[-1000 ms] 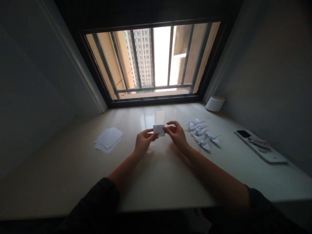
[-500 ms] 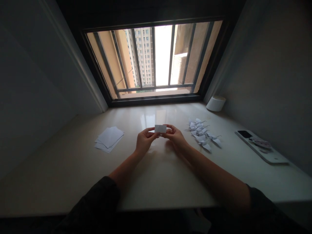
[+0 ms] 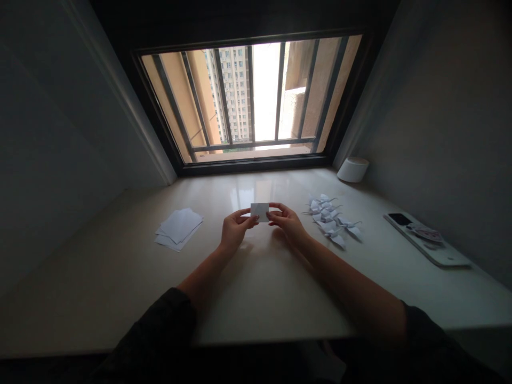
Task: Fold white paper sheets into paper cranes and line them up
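A small folded piece of white paper [image 3: 260,210] is held up between my two hands, above the middle of the white sill. My left hand [image 3: 236,228] pinches its left edge between thumb and fingers. On the other side, my right hand [image 3: 288,221] grips the right edge, with the thumb on the near face. To the left lies a loose stack of square white paper sheets [image 3: 180,226]. Several folded white paper cranes [image 3: 328,216] sit in a cluster right of my right hand. The far face of the held paper is hidden.
A phone in a pale case [image 3: 428,240] lies at the right by the wall. A white cylindrical object [image 3: 353,169] stands in the back right corner. Behind the sill [image 3: 256,298] is a dark-framed window [image 3: 256,166] with bars outside.
Both thumbs have shifted on the folded paper, and more of its near face shows between them. The paper has moved slightly left in view. The stack and the cranes stay put.
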`<act>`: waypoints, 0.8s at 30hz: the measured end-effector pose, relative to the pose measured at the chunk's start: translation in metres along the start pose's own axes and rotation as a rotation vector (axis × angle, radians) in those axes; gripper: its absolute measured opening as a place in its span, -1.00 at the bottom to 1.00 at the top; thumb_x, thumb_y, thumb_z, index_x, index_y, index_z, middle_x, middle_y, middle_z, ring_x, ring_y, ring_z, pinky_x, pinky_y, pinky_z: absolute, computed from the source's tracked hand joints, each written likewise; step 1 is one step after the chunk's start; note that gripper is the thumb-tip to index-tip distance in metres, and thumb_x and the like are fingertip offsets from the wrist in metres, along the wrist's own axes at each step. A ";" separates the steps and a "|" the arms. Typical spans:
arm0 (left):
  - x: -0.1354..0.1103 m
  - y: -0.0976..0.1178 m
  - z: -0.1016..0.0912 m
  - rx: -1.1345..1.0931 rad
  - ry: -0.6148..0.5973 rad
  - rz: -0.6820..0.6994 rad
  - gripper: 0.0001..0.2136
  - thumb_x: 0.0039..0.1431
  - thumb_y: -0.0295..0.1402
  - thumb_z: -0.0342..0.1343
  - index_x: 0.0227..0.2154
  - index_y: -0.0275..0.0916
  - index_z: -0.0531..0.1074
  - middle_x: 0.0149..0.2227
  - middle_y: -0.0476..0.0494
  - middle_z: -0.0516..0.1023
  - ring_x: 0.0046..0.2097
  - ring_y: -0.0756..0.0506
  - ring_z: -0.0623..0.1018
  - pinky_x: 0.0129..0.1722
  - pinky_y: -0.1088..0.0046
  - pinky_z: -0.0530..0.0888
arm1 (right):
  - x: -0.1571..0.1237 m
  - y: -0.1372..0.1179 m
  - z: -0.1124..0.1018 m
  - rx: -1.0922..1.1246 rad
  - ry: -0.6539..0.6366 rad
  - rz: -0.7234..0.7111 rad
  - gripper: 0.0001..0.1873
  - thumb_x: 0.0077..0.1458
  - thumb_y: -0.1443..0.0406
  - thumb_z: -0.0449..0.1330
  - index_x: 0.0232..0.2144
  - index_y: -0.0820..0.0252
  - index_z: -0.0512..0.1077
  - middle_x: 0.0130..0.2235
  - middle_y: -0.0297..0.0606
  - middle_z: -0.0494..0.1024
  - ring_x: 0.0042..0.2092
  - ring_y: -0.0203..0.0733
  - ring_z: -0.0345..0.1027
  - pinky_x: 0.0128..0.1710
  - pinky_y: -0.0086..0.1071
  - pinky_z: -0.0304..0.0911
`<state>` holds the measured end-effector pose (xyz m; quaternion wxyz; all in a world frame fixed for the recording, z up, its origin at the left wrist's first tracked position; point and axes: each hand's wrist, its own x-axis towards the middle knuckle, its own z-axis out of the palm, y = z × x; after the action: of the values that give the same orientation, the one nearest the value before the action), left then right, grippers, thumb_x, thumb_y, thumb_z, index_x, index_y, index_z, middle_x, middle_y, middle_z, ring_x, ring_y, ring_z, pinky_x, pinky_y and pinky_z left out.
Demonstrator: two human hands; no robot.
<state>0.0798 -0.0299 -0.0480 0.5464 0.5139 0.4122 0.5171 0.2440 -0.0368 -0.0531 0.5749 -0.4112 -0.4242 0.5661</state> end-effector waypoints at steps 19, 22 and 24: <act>-0.011 0.013 -0.006 0.835 0.088 0.578 -0.86 0.09 -0.24 0.12 -0.29 -0.05 0.52 -0.20 -0.01 0.58 -0.17 -0.10 0.54 -0.20 0.39 0.42 | -0.004 0.001 0.002 -0.423 -0.053 -0.390 -0.76 -0.08 0.13 0.25 -0.35 0.10 0.52 -0.36 -0.26 0.58 -0.32 -0.16 0.45 -0.29 -0.31 0.31; -0.010 0.017 -0.005 0.841 0.117 0.634 -0.76 0.06 -0.26 0.16 -0.17 -0.06 0.47 -0.09 -0.08 0.53 -0.06 -0.13 0.49 -0.07 0.30 0.39 | 0.000 0.003 -0.001 -0.365 -0.017 -0.382 -0.74 -0.15 0.14 0.30 -0.37 0.11 0.53 -0.35 -0.26 0.58 -0.32 -0.15 0.44 -0.25 -0.27 0.32; -0.011 0.019 -0.005 0.851 0.144 0.645 -0.67 0.02 -0.25 0.19 -0.09 -0.07 0.43 -0.10 -0.12 0.52 -0.06 -0.15 0.48 -0.06 0.26 0.39 | 0.002 0.002 -0.003 -0.330 -0.008 -0.366 -0.73 -0.19 0.15 0.32 -0.37 0.10 0.53 -0.34 -0.27 0.58 -0.32 -0.16 0.43 -0.25 -0.27 0.32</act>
<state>0.0713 -0.0410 -0.0307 0.0736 0.7536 0.4428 0.4802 0.2460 -0.0349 -0.0561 0.5913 -0.4135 -0.5805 0.3774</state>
